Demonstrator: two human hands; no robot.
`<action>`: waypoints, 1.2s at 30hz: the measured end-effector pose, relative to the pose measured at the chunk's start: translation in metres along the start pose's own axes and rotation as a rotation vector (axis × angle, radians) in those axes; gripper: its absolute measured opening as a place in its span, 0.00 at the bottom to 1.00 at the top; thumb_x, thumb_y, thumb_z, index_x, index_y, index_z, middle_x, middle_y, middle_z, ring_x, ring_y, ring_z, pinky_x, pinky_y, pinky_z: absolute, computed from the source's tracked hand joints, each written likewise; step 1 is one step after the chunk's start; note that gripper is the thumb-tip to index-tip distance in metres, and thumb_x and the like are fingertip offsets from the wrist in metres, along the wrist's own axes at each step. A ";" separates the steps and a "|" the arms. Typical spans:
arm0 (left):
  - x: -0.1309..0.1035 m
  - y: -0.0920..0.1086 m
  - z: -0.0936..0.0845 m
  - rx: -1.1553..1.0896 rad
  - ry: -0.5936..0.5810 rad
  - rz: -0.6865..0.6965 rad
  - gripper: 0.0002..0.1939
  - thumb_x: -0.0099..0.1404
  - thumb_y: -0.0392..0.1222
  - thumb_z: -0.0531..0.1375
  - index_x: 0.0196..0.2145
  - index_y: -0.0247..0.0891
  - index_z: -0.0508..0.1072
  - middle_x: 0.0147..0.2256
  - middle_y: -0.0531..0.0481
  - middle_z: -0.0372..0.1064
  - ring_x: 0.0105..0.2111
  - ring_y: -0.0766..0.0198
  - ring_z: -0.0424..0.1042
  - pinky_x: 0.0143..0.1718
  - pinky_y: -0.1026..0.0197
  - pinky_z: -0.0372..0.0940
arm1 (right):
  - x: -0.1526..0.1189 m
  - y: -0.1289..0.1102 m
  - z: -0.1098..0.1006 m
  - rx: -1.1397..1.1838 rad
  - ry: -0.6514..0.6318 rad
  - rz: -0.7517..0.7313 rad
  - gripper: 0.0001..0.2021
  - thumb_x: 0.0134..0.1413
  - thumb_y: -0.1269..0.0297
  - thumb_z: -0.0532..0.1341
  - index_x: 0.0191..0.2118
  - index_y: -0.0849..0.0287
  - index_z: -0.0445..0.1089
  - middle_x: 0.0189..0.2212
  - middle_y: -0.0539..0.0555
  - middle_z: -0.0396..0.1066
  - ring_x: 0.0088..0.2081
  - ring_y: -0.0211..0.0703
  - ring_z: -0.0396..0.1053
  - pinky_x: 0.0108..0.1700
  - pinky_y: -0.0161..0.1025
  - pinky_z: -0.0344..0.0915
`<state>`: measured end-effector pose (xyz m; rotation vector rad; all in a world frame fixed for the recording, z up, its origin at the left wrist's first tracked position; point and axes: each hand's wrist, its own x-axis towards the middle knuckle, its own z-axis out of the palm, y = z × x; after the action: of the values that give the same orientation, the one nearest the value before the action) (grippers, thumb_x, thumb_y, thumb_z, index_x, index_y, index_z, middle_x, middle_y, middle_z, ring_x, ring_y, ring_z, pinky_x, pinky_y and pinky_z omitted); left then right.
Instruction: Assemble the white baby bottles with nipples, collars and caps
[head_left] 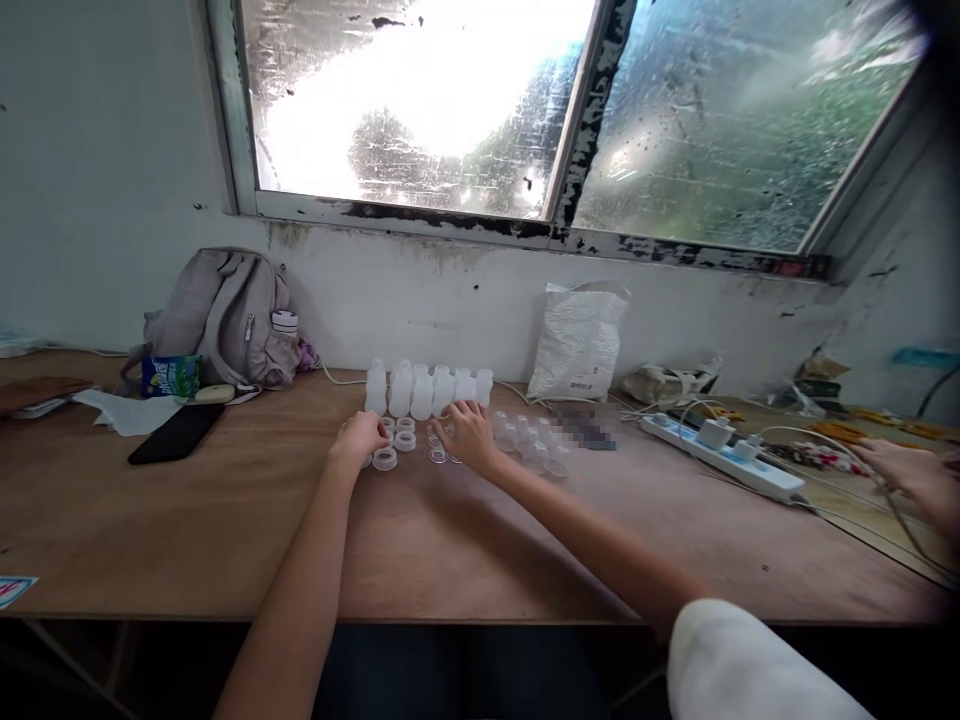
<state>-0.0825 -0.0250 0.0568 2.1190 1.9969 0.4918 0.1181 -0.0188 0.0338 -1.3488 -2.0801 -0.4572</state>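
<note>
bottles (421, 392) stand grouped, rings (385, 459) and caps (556, 460) lie loose, and whether left hand (361, 436) or right hand (470, 437) grips anything is unclear

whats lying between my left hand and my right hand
Translucent plastic collars lie nearer the left hand, and flatter clear rings lie nearer the right hand; the head view shows both.

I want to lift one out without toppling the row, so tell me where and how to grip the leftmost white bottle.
Grip the leftmost bottle around its upright body, below the narrower top, probably coming from its left. No bottle stands on that side, while the next bottle sits close on its right.
</note>
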 end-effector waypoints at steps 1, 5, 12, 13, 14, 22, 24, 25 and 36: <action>-0.001 0.003 0.000 0.009 0.007 0.006 0.07 0.47 0.42 0.62 0.27 0.40 0.74 0.32 0.45 0.73 0.35 0.56 0.71 0.35 0.61 0.62 | -0.015 0.002 0.001 -0.005 0.000 0.010 0.13 0.53 0.56 0.52 0.37 0.59 0.66 0.38 0.58 0.66 0.44 0.50 0.57 0.49 0.44 0.47; -0.001 0.006 0.004 0.035 -0.012 0.022 0.10 0.47 0.48 0.63 0.24 0.40 0.72 0.31 0.46 0.73 0.36 0.55 0.71 0.36 0.61 0.61 | -0.046 0.010 0.007 -0.011 -0.024 0.110 0.17 0.49 0.55 0.55 0.42 0.61 0.64 0.42 0.60 0.64 0.46 0.51 0.57 0.48 0.43 0.48; 0.007 0.003 0.019 -0.024 -0.155 0.203 0.15 0.39 0.49 0.65 0.26 0.41 0.72 0.29 0.51 0.72 0.32 0.61 0.70 0.28 0.68 0.60 | -0.045 0.019 0.015 0.021 -0.154 0.286 0.15 0.48 0.56 0.55 0.39 0.60 0.62 0.36 0.58 0.67 0.41 0.50 0.62 0.42 0.43 0.52; 0.008 0.004 0.021 -0.035 -0.172 0.231 0.15 0.38 0.49 0.65 0.26 0.41 0.72 0.30 0.52 0.72 0.32 0.61 0.70 0.28 0.68 0.60 | -0.046 0.020 0.016 0.024 -0.182 0.290 0.13 0.47 0.56 0.55 0.37 0.59 0.63 0.36 0.58 0.67 0.41 0.50 0.62 0.42 0.44 0.52; 0.008 0.006 0.023 -0.045 -0.183 0.255 0.16 0.38 0.48 0.65 0.26 0.41 0.73 0.30 0.52 0.72 0.32 0.61 0.70 0.27 0.68 0.59 | -0.047 0.021 0.017 0.028 -0.202 0.294 0.12 0.47 0.56 0.55 0.35 0.58 0.63 0.36 0.57 0.67 0.41 0.50 0.61 0.42 0.44 0.52; 0.000 0.024 0.029 -0.163 -0.121 0.366 0.13 0.50 0.49 0.58 0.31 0.40 0.73 0.32 0.51 0.71 0.32 0.63 0.69 0.32 0.67 0.61 | -0.045 0.026 0.017 0.390 -0.041 0.275 0.10 0.42 0.70 0.53 0.36 0.59 0.59 0.29 0.52 0.65 0.31 0.40 0.63 0.34 0.36 0.57; -0.001 0.029 0.030 -0.243 -0.035 0.398 0.16 0.53 0.49 0.55 0.37 0.39 0.71 0.38 0.50 0.70 0.33 0.64 0.68 0.35 0.67 0.61 | -0.044 0.026 0.017 0.439 -0.014 0.261 0.13 0.42 0.73 0.52 0.38 0.59 0.58 0.27 0.51 0.64 0.28 0.38 0.63 0.32 0.34 0.58; -0.002 0.031 0.030 -0.293 0.009 0.422 0.17 0.54 0.49 0.55 0.39 0.39 0.70 0.39 0.50 0.69 0.32 0.65 0.68 0.35 0.66 0.62 | -0.044 0.026 0.017 0.447 -0.005 0.256 0.13 0.42 0.73 0.51 0.38 0.59 0.59 0.26 0.50 0.64 0.27 0.38 0.62 0.32 0.33 0.58; -0.009 0.047 0.042 -0.407 0.307 0.742 0.16 0.54 0.39 0.58 0.42 0.38 0.67 0.37 0.48 0.64 0.28 0.66 0.66 0.33 0.63 0.63 | -0.043 0.026 0.016 0.592 0.113 0.181 0.13 0.46 0.69 0.54 0.41 0.58 0.62 0.25 0.50 0.64 0.24 0.36 0.62 0.30 0.34 0.61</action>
<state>-0.0236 -0.0337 0.0343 2.5377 0.9993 1.2716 0.1491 -0.0288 -0.0078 -1.1037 -1.7790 0.1537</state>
